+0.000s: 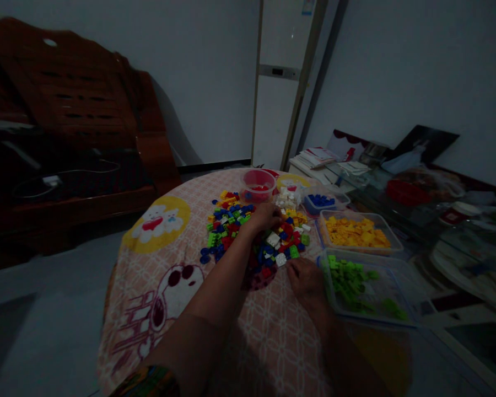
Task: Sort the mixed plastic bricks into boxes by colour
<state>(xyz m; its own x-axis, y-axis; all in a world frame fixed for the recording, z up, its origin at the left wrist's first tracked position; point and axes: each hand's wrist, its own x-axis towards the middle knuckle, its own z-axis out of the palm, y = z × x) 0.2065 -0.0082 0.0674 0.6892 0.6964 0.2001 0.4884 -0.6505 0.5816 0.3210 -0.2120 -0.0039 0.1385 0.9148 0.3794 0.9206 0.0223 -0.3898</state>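
A heap of mixed building bricks in red, blue, green, yellow and white lies on the round table's patterned cloth. My left hand reaches over the heap, its fingers bent down at the bricks on the far right part; what they hold, if anything, is hidden. Beside the near right edge of the heap, my right hand rests on the cloth with its fingers curled together, close to a white brick. Whether something is inside it cannot be made out.
Right of the heap stand clear boxes of green bricks, yellow bricks and blue bricks. A round tub with red bricks stands behind, near white bricks. A wooden bench is at the left.
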